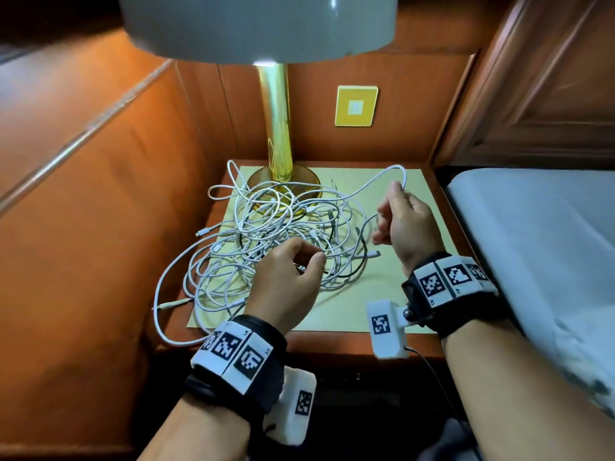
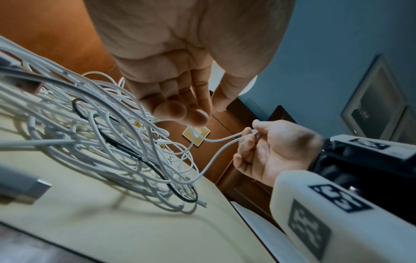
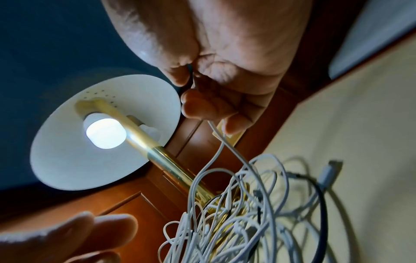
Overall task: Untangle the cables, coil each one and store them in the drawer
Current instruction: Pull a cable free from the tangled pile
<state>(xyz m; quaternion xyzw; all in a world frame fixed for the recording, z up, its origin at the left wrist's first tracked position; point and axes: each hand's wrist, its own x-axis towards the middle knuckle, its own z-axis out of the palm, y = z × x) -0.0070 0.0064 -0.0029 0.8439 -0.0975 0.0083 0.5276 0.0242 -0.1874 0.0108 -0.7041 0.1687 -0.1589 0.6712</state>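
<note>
A tangled heap of white cables (image 1: pixel 283 234) with one black cable (image 2: pixel 126 147) threaded through it lies on the cream-topped nightstand (image 1: pixel 349 311). My left hand (image 1: pixel 312 257) hovers over the near side of the heap. Its fingers (image 2: pixel 191 110) are loosely curled and nothing shows in them. To the right of the heap, my right hand (image 1: pixel 397 194) is raised and pinches a white cable (image 1: pixel 376 178) between thumb and fingers. That cable arches up and runs back down into the heap (image 3: pixel 236 222). The left wrist view shows the same pinch by the right hand (image 2: pixel 254 132).
A brass lamp (image 1: pixel 283 174) stands at the back of the nightstand, its base partly under the cables and its shade overhead. Orange wood panelling closes the left side and back, with a yellow wall plate (image 1: pixel 356 106). A bed (image 1: pixel 532 227) lies on the right. Some cables hang over the nightstand's left edge.
</note>
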